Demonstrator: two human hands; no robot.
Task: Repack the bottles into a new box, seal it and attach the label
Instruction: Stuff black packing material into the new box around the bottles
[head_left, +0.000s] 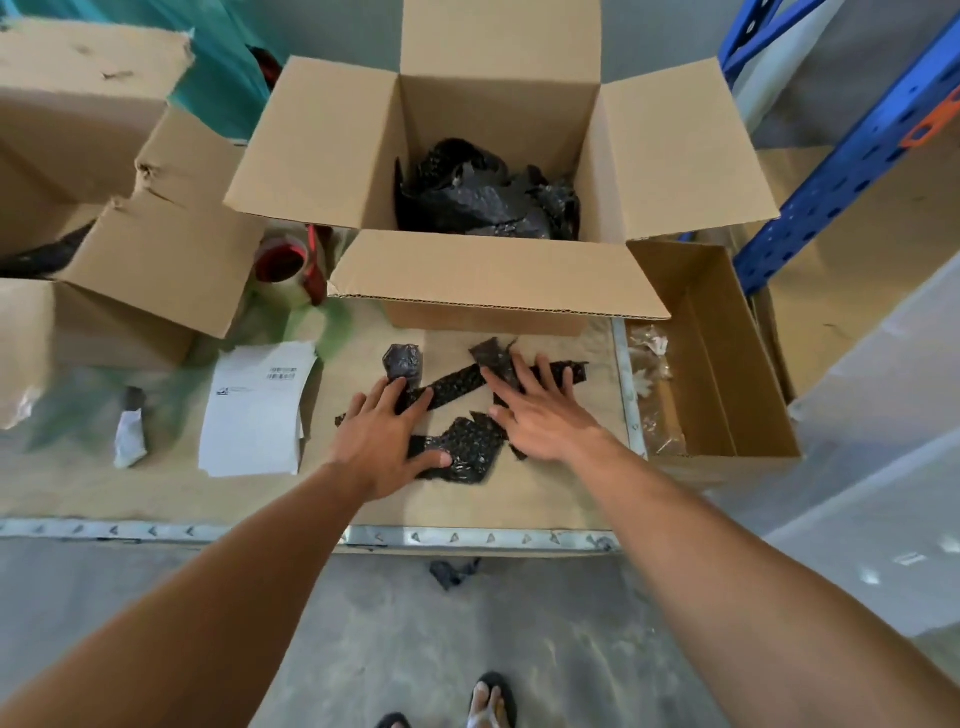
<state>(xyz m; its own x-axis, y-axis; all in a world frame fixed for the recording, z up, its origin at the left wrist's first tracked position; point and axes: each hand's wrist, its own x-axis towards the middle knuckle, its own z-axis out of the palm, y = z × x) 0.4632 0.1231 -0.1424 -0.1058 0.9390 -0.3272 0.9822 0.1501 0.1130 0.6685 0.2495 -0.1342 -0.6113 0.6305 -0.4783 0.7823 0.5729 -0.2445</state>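
Left to right. At 9 o'clock a torn brown cardboard box (130, 270) sits open, the old one by the look of it. Just right of it, a roll of clear packing tape on a red dispenser (291, 265). Below that, a white paper label sheet with barcode (260, 410) lies flat on the tan cardboard-covered tabletop (182, 499).

Centre: left hand (384, 441) flat, fingers spread wide, pressing on strips of black bubble wrap (462, 452); holds nothing. Its fingertips touch a small bottle wrapped in black bubble wrap (402, 361), standing at 12 o'clock of that hand. Right hand (540, 415) also splayed wide, palm down on the wrap strips, nothing gripped.

At 12 o'clock the new open brown cardboard box (493, 280), all flaps out, has a heap of black wrapped bundles (488, 197) inside, probably bottles already packed; count can't be told. At 3 o'clock a shallow open cardboard tray with clear plastic scraps (717, 364).

Step, judged: gathering loose wrap to pad the box. To do it well: sweep both hands inward, bunch the strips into one wad, don't knock the standing bottle, put that bottle in first, then wad fills the gaps. Tape and label stay within reach at left.
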